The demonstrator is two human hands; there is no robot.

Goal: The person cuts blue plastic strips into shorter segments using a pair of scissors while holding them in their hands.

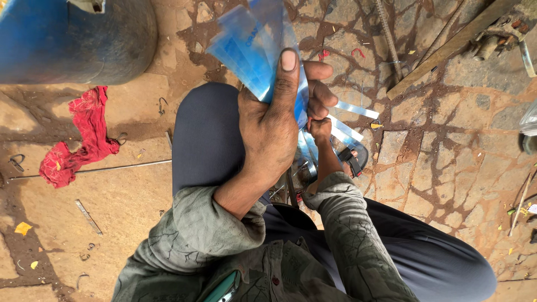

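We see the left hand (pixel 274 120) raised over the bent left knee (pixel 204 137), clenched on a bunch of clear blue plastic sleeves (pixel 254 47), the thumb (pixel 288 70) pressed flat along them and the fingers curled round from the far side. The sleeves fan up and away from the fist, above the stone paving (pixel 447 128). Just below and right of it we find the right hand (pixel 320 130), smaller in view, closed into a fist against the lower ends of the sleeves; whether it pinches one of them we cannot tell. A few loose strips (pixel 352 109) of the same clear plastic stick out to the right between the two hands. Both arms wear grey-green patterned sleeves, and under the right hand a sandalled foot (pixel 352 156) rests on the paving.

Round about, a blue drum (pixel 72 39) stands at the top left corner of the ground, with a red rag (pixel 84 137) lying crumpled below it on the packed earth. A thin metal rod (pixel 112 168) lies beside the rag. A wooden plank (pixel 453 45) slants across the top right of the paving, well apart from the hands.
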